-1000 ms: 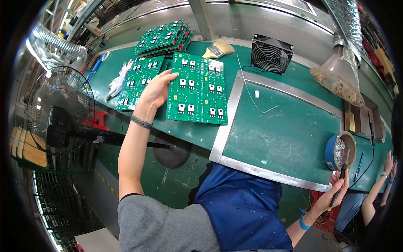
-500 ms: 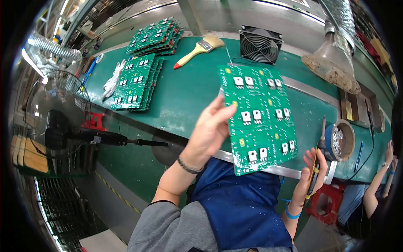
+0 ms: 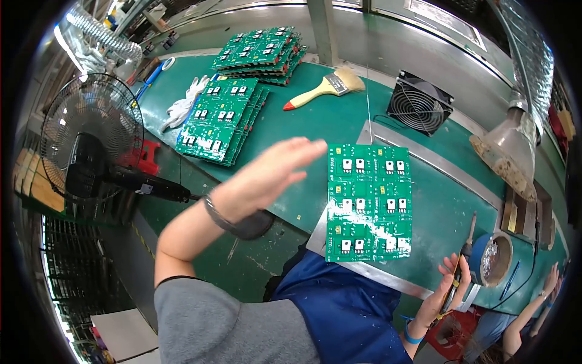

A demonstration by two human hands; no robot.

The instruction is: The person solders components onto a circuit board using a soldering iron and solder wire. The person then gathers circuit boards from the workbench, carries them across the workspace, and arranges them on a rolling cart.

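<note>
A green circuit board with white-faced black components lies flat at the front of the green bench, partly over its metal edge. My left hand is off to the board's left, fingers stretched out and holding nothing; the fingertips are close to its upper left corner. At the lower right, my right hand is closed around a soldering iron, with the tip pointing up and away. Beside the iron sits a round blue-sided container holding shiny silver bits.
Two stacks of boards stand at the back left, by white gloves. A paintbrush, a black fan and an extraction hood line the back. A pedestal fan stands left; another person's hands appear far right.
My left hand has let go of the board and moved left. The board, held up and tilted before, now lies on the bench. My right hand still holds the soldering iron.
</note>
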